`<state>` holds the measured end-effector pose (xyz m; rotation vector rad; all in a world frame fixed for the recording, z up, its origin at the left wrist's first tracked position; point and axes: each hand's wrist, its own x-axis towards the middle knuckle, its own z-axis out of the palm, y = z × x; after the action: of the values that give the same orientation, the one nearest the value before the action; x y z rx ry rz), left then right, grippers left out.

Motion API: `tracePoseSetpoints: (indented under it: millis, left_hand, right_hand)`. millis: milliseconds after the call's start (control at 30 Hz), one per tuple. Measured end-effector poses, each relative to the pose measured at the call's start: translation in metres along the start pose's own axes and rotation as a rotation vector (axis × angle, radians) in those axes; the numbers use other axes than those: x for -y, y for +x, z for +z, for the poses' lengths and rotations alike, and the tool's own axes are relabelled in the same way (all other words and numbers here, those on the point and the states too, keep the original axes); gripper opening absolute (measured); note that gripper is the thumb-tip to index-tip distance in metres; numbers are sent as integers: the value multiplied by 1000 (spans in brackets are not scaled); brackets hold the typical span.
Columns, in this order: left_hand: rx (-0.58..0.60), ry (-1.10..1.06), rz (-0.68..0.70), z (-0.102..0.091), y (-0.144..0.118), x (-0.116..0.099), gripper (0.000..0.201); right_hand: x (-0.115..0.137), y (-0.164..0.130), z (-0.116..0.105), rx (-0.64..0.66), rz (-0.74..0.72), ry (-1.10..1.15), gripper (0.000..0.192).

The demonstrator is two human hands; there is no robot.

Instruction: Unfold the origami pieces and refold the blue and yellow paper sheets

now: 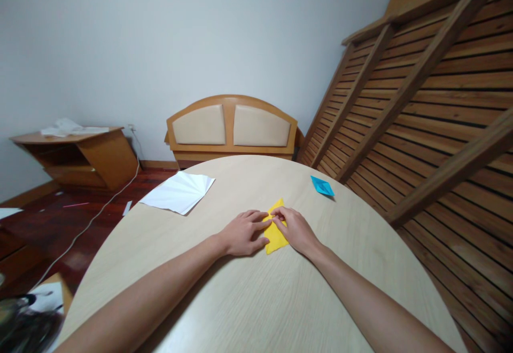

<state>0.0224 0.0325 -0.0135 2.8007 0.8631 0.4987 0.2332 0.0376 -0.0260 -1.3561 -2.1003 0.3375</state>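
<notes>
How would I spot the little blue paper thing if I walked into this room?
Start at the round, pale wooden table. Look toward its far right edge, near the slatted wooden frame leaning there, beyond the right hand. The blue folded paper lies alone there; it is small and pointed, unlike the yellow paper under both hands and the large white sheet on the left.

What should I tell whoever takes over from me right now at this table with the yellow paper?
Left hand: flat on the yellow paper, pressing its left edge.
Right hand: fingertips pinching a fold near the paper's upper middle.
The paper lies mid-table, partly folded into a pointed shape.
A folded blue paper sits apart to the far right; white sheets lie at the far left edge.
Left: the yellow folding looks unfinished.
</notes>
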Motion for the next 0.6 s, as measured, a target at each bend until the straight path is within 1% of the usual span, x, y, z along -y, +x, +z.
tracePoseSetpoints:
  millis: [100,200,400,600]
  left_hand:
    - [-3,-16,-12,1,0,2,54]
    - [-18,-28,-34,3,1,2,54]
    - [-29,-22,-85,4,2,-1,56]
    - [-10,6,-120,3,1,-3,58]
  right_hand:
    - [0,0,1,-19,24,49,16]
    - [-1,0,1,-17,12,71,15]
    - [-2,-2,-2,8,-24,59,12]
    - [3,-3,-8,41,-89,-18,17]
